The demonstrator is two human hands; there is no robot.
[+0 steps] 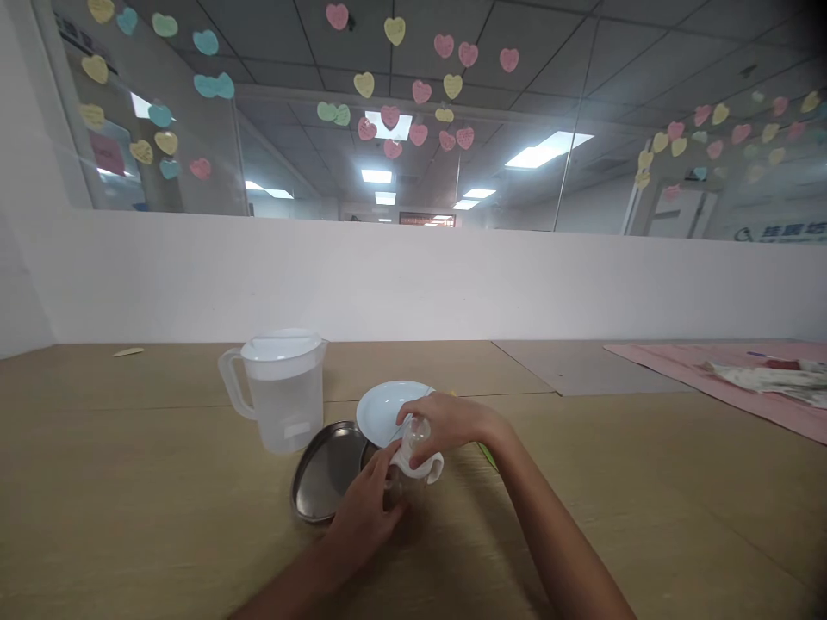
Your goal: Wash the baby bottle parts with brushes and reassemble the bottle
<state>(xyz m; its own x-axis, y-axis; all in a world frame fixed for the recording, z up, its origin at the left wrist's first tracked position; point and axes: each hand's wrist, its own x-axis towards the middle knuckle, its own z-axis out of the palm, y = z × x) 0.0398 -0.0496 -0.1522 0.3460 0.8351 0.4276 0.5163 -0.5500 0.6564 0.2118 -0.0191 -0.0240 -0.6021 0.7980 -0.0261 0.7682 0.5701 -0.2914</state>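
Observation:
My left hand (363, 510) is wrapped around the near left side of a clear container (413, 501) standing on the table. A white top piece (426, 469) with a curled handle on its right sits on that container. From above, the fingers of my right hand (445, 420) close around a clear rounded knob-like piece (419, 430) at the white top. The exact kind of this vessel is hard to make out behind my hands. Right behind it lies a white plate (378, 412), partly covered by my right fingers. To the left of the container is a round metal tray (326, 478).
A translucent plastic pitcher (288, 400) with a lid stands behind the tray on the left. Something green (488, 456) lies partly behind my right forearm. At far right, a pink cloth (724, 387) bears white items and a pen. A low white wall (413, 280) bounds the table's back.

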